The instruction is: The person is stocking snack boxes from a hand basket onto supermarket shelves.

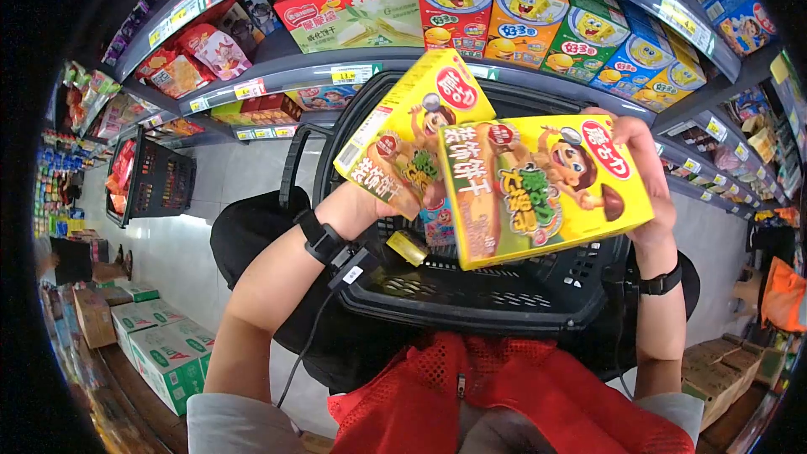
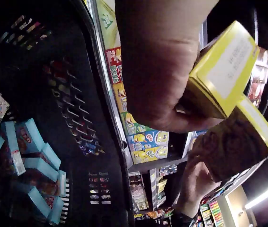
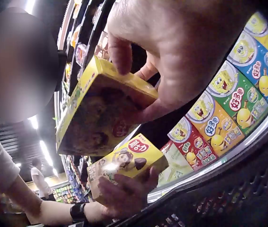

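Note:
My left hand (image 1: 360,203) grips a yellow biscuit box (image 1: 405,126) with a cartoon figure on its front, tilted over the basket. A matching biscuit box (image 1: 546,193) is held by my right hand (image 1: 657,197) at its right end, overlapping the first box in the head view. In the right wrist view, the thumb and fingers of my right hand (image 3: 164,52) pinch the box edges. Below both boxes is a black shopping basket (image 1: 504,307) between my legs. Inside it lie a small yellow pack (image 1: 407,248) and several light-blue packs (image 2: 32,137).
Ahead, a shelf holds SpongeBob snack boxes (image 1: 527,17) and a wide red-and-green carton (image 1: 353,21). Another black basket (image 1: 155,181) stands on the floor at left, beyond green-and-white cartons (image 1: 168,349). Brown cartons (image 1: 719,374) sit at lower right.

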`<state>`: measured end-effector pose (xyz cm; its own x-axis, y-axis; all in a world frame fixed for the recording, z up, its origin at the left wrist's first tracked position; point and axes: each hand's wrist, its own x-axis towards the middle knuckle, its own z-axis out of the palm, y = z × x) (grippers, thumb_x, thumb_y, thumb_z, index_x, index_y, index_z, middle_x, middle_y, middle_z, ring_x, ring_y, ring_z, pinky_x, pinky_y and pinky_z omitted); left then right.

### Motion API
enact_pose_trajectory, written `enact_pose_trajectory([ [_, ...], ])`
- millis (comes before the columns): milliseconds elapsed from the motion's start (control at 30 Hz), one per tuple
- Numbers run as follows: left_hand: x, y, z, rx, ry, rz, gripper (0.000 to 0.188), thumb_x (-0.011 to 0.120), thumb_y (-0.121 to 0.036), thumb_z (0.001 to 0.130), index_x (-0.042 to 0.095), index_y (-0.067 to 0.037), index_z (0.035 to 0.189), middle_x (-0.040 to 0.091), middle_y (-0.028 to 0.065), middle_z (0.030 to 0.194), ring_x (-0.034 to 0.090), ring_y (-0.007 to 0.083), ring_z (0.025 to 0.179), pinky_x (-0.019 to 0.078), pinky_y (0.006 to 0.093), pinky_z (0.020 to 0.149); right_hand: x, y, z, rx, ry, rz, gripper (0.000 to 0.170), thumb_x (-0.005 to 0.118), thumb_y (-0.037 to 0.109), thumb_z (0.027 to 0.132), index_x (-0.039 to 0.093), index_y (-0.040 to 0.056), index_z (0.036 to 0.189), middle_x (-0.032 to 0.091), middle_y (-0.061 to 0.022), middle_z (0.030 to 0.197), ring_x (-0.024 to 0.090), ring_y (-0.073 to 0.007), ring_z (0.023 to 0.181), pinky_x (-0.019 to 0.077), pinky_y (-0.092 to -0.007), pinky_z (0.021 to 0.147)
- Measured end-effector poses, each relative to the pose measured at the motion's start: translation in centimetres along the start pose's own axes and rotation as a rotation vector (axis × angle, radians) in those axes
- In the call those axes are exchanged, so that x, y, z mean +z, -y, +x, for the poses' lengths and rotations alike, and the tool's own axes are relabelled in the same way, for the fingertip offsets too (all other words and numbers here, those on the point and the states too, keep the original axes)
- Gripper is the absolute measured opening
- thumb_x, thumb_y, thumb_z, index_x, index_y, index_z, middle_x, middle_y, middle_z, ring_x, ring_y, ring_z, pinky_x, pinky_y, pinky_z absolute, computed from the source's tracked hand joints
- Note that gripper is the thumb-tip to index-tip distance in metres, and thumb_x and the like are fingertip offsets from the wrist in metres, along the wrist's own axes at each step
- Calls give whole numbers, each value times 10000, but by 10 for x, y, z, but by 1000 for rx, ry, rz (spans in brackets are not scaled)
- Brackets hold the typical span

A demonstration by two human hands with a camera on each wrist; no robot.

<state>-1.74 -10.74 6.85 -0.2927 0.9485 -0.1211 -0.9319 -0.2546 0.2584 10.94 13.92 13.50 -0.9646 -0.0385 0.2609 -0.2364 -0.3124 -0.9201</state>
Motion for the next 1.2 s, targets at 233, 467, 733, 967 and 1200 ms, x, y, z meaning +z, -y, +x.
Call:
enact_pose_trajectory([
  [233,-11,20,-2,-17,-138,177,393,359,-314,916,436,-84,1225,511,102,1190,550,228,1008,468,365,840,13,-20,1,228,-135,-77,575,620,-38,728,325,85,1206,430,-102,1198,511,-138,966,433,-253,835],
  [467,-27,46,5,-201,-54,237,417,357,-345,919,428,-72,1226,522,137,1170,548,258,1010,459,393,850,28,-65,0,402,-206,103,473,623,110,789,402,13,1196,522,-75,1105,518,-122,969,420,-265,854],
  [733,-1,-18,10,-106,-314,786,476,430,-349,903,402,-21,1247,511,129,1179,495,200,1080,413,305,897,26,-50,14,466,-124,-88,409,548,288,850,479,-26,1103,581,-103,1032,579,-130,897,469,-254,773],
  [967,14,-32,0,245,-203,1766,731,694,-248,715,310,17,1278,504,122,1141,498,160,1022,389,266,887,60,-69,72,350,-78,-354,462,652,265,778,513,-50,1084,598,-92,961,570,-101,829,451,-223,719],
  [1200,44,-82,-32,646,-504,1194,365,550,-210,849,473,8,1131,587,107,1038,589,168,907,488,276,774,56,-257,96,296,75,-834,241,467,180,805,596,11,918,570,-204,999,544,-368,905,424,-385,816],
])
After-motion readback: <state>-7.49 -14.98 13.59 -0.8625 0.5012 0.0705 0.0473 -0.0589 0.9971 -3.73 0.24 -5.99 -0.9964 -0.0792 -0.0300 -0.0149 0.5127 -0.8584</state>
